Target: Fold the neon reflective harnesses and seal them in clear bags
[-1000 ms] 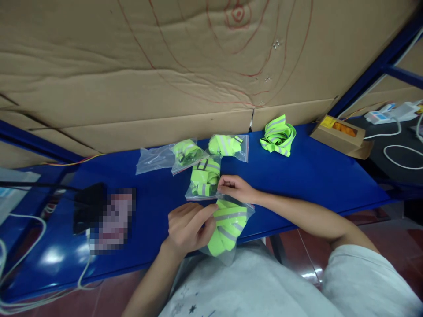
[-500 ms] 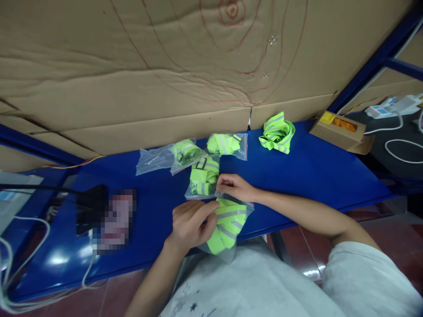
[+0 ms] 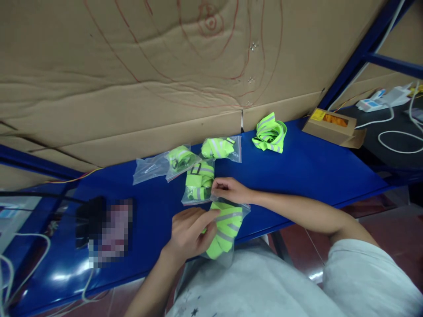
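A clear zip bag (image 3: 228, 224) with a folded neon-yellow reflective strap inside lies at the near edge of the blue table (image 3: 313, 171). My left hand (image 3: 188, 231) grips the bag's left side, fingers curled, index finger laid along the top. My right hand (image 3: 229, 190) pinches the bag's top edge. Just behind lie three more bags holding yellow straps: one (image 3: 198, 182) touching my right hand, one (image 3: 180, 159) to its left, one (image 3: 221, 148) farther back. A loose bundled strap (image 3: 269, 134) sits at the back right.
An empty clear bag (image 3: 147, 167) lies left of the filled ones. A black object and a blurred patch (image 3: 104, 229) sit at the left, with white cables (image 3: 20, 259) around. A cardboard wall (image 3: 165, 75) backs the table. A small brown box (image 3: 332, 125) stands at the right.
The view has shifted a little, so everything sits lower and further left. My left index finger now reaches further along the bag's top. Both hands keep hold of the bag.
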Available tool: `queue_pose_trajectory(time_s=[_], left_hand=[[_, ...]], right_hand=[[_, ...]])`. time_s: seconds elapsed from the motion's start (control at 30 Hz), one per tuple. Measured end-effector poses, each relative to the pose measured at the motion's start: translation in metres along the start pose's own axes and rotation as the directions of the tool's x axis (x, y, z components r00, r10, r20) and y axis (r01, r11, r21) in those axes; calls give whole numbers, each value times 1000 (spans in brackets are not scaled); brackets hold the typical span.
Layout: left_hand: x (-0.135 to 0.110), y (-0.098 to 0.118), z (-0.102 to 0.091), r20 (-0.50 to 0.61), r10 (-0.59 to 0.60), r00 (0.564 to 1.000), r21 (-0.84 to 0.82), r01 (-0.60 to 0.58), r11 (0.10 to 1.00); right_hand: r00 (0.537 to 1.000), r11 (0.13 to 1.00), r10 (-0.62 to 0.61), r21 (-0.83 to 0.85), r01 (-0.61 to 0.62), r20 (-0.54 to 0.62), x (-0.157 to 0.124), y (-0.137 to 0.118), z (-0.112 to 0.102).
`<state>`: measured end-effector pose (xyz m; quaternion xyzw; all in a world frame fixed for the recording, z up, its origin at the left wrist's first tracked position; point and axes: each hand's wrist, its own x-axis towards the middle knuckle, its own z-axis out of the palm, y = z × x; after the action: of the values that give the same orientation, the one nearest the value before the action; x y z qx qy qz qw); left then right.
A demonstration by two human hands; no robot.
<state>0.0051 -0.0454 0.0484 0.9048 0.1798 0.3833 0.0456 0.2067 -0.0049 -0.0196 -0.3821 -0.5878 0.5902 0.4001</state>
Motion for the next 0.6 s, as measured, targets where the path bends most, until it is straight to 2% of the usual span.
queue_pose_trajectory(time_s=[0.1,0.23,0.4,0.5,0.57,0.6], left_hand=[[0,0,-7,82,50,995,17,-52,999],[-4,-13,-13,166,47,985,125,-69,990],[-5,-35,-13,165,31,986,163,-59,985],[-2,-41,-10,108,-59,992,120,46,992],[-2,-43,-7,96,-202,975,10,202,979],[-2,-43,-5,115,-287,951,-64,295,953]], right_hand=[[1000,1000,5,1,-5,-1,0,-1,0],[1000,1000,10,1,-10,-1,-1,-2,0],[1000,1000,3,-16,-3,-10,-1,-4,1],[1000,999,-6,-33,6,-14,-2,-9,1],[1000,999,-21,-45,20,-18,-5,-15,2],[999,998,-33,-51,32,-24,-8,-19,3]])
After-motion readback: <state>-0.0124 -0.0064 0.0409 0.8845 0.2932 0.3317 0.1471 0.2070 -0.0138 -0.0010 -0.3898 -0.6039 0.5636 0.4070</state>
